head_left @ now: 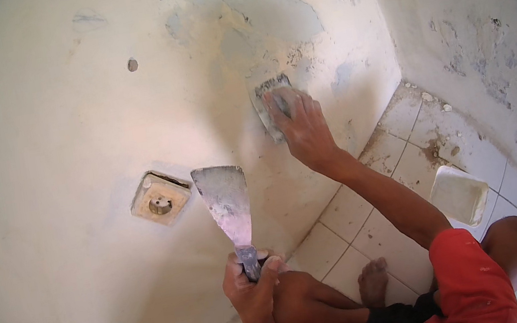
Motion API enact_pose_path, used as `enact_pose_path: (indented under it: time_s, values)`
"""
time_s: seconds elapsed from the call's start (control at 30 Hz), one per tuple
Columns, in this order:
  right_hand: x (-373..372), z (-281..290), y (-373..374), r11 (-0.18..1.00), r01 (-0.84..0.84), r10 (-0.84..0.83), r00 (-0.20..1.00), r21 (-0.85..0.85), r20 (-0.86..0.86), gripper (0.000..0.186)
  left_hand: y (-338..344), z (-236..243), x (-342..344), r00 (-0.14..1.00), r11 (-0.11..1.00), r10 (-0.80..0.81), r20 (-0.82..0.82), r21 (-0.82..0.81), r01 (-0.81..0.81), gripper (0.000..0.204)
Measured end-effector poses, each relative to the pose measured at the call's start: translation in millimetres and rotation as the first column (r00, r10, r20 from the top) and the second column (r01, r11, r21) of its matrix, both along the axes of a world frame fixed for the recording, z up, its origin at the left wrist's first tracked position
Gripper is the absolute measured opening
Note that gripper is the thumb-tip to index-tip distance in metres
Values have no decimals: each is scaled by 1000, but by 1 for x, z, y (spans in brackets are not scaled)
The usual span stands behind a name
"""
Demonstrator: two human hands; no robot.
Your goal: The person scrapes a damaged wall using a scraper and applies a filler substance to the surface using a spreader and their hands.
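OK, R hand's (305,128) spreader (266,111) on wall (61,152), room L

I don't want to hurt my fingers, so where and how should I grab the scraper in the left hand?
Probably by the dark handle, from the picture's lower side, as the left grip does: it's narrow and points down, while the flat blade widens upward to a broad edge.

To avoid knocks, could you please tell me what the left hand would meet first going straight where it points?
The grey, flared metal scraper in the left hand would probably meet the cream wall; the square beige socket lies left of that line. Depth is unclear.
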State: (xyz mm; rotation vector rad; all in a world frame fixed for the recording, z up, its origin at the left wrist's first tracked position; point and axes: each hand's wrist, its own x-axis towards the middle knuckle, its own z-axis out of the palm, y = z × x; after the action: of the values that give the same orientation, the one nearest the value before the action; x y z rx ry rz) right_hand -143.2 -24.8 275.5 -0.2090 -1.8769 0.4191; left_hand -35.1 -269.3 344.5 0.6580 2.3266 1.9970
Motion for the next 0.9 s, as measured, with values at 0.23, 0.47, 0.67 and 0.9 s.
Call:
enact_pose_path:
  time_s: [0.23,0.47,0.67,0.9]
  values:
    - [26,12,7,996,-66,63,997,-53,-45,65,-2,0,-1,1000,1000,20,12,-12,-20,20]
    - [-3,21,-10,998,23,-26,998,-51,-51,69,-3,0,-1,1000,999,27,14,15,-28,20]
    - [31,-6,-20,991,-129,132,989,-36,72,64,-9,0,-4,1000,1000,9,7,18,-9,22]
    - [30,37,22,999,-25,20,988,-29,-154,67,-8,0,-3,1000,999,28,8,17,-28,22]
